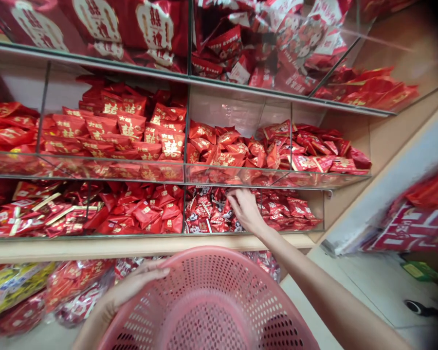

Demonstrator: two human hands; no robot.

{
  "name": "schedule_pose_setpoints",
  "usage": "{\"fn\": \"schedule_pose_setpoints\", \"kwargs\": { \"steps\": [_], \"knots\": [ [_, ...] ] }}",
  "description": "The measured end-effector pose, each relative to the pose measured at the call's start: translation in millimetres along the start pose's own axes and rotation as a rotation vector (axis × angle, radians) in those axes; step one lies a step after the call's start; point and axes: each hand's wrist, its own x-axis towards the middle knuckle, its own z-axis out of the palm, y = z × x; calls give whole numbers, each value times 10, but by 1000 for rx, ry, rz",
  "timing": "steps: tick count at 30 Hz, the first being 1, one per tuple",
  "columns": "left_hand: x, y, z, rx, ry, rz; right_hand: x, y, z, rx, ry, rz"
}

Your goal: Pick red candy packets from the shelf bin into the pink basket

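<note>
the left hand [140,282] was clamped on the pink basket [213,250] while the right hand [246,209] was among small packets [201,208], its grip impossible to tell.

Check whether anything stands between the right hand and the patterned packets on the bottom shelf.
Nothing visible does: the right hand reaches in beneath the glass shelf, right at the patterned packets, though actual contact is unclear.
</note>
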Motion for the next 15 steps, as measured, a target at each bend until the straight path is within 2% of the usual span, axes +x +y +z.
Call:
{"fn": "schedule_pose_setpoints", "kwargs": {
  "steps": [6,8,9,10,13,15],
  "knots": [
    [8,27,26,16,-31,33,-449,-174,-113,-5,435,-95],
    [12,27,26,32,-39,27,-566,-316,-208,63,503,-121],
    [12,28,25,40,-42,22,-629,-396,-254,138,470,-121],
    [10,29,25,50,-44,18,-695,-475,-292,245,378,-105],
    [4,34,22,87,-35,21,-898,-661,-310,613,-132,38],
    [4,33,19,94,-31,20,-1015,-711,-230,732,-429,118]
  ]
}}
